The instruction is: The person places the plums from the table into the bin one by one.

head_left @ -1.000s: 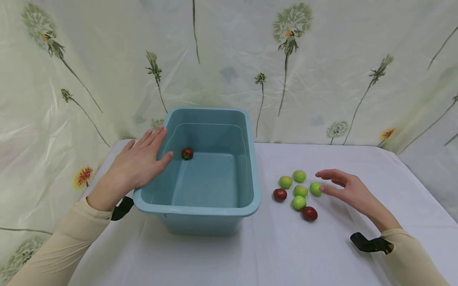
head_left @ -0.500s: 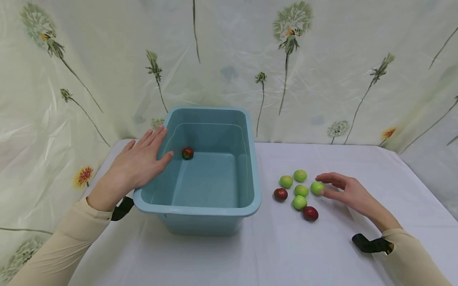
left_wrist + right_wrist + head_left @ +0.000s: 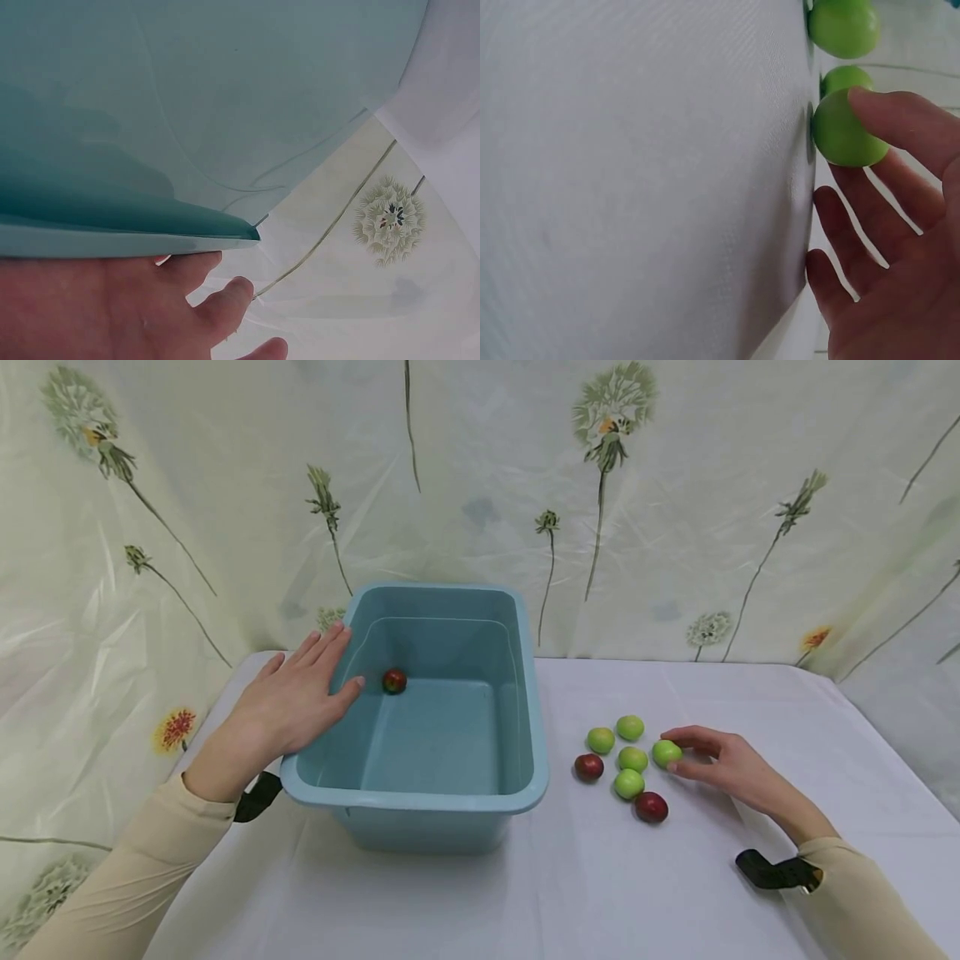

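My left hand (image 3: 288, 706) lies with straight fingers across the left rim of a blue plastic basin (image 3: 420, 802); in the left wrist view the basin's rim runs just above the fingers (image 3: 225, 304). A small red fruit (image 3: 394, 682) sits inside the basin, near its far left corner. Over on the right, my right hand (image 3: 727, 767) pinches a small round green fruit (image 3: 665, 754) between thumb and fingers. In the right wrist view the thumb overlaps the top of this green fruit (image 3: 846, 133), which is right at the cloth, and the other fingers curve behind it.
Left of the right hand, several more green fruits (image 3: 633, 759) lie on the white tablecloth (image 3: 600, 893) with two dark red ones, one red fruit (image 3: 651, 808) nearest the front. A flowered curtain (image 3: 465, 510) hangs behind the table.
The thumb and fingers of my right hand have closed in around the green fruit at the cluster's right side. My left hand and the basin have stayed put.
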A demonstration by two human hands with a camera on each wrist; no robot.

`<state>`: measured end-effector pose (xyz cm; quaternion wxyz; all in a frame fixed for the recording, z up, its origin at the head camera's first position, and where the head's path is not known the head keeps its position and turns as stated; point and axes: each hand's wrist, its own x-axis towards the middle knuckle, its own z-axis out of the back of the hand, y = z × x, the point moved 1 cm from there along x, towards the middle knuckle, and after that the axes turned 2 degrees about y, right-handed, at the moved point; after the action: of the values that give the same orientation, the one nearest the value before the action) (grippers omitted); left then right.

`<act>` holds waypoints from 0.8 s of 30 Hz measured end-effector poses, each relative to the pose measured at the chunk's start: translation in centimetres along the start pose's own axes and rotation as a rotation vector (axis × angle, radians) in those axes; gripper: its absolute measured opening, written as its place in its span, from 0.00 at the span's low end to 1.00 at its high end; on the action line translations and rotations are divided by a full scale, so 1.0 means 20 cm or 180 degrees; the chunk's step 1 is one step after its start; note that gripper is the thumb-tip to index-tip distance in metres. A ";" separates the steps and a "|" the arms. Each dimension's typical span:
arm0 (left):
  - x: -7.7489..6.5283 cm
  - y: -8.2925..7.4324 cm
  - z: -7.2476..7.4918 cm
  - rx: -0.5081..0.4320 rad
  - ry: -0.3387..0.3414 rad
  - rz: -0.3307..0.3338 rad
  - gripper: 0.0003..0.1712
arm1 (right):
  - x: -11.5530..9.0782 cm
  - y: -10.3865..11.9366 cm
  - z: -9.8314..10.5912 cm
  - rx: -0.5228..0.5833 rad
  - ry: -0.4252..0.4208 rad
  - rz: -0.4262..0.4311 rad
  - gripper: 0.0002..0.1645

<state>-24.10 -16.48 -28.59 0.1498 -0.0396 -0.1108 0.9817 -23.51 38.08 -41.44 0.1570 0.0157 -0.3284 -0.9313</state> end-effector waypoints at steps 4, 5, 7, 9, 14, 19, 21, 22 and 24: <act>0.00 0.00 0.00 0.0010 0.0001 0.0001 0.43 | 0.00 0.01 0.01 0.0030 0.0026 -0.0099 0.26; 0.00 0.00 0.00 0.0014 0.0001 0.0001 0.43 | 0.00 0.02 0.01 0.0054 0.0038 -0.0123 0.26; 0.00 0.00 0.00 0.0031 0.0001 -0.0003 0.43 | -0.01 0.03 0.01 0.0108 0.0053 -0.0162 0.27; 0.00 0.00 0.00 0.0053 0.0005 -0.0005 0.43 | -0.01 0.04 0.01 0.0147 0.0055 -0.0167 0.27; 0.00 -0.01 0.01 0.0128 0.0004 -0.0005 0.42 | -0.01 0.05 0.01 0.0099 -0.0047 -0.0144 0.27; 0.00 -0.01 0.01 0.0170 -0.0001 -0.0017 0.42 | -0.01 0.07 0.02 0.0152 -0.0074 -0.0188 0.28; 0.00 -0.01 0.01 0.0165 0.0008 -0.0016 0.42 | -0.01 0.09 0.03 0.0151 -0.0075 -0.0206 0.28; 0.00 0.00 0.01 0.0161 0.0013 -0.0013 0.42 | -0.01 0.10 0.03 0.0148 -0.0080 -0.0204 0.28; 0.00 0.00 0.01 0.0148 0.0020 -0.0009 0.42 | -0.01 0.11 0.04 0.0112 -0.0105 -0.0205 0.28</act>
<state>-24.10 -16.43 -28.47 0.1525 -0.0391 -0.0876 0.9836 -22.70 36.93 -39.46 0.1212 0.0138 -0.3466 -0.9301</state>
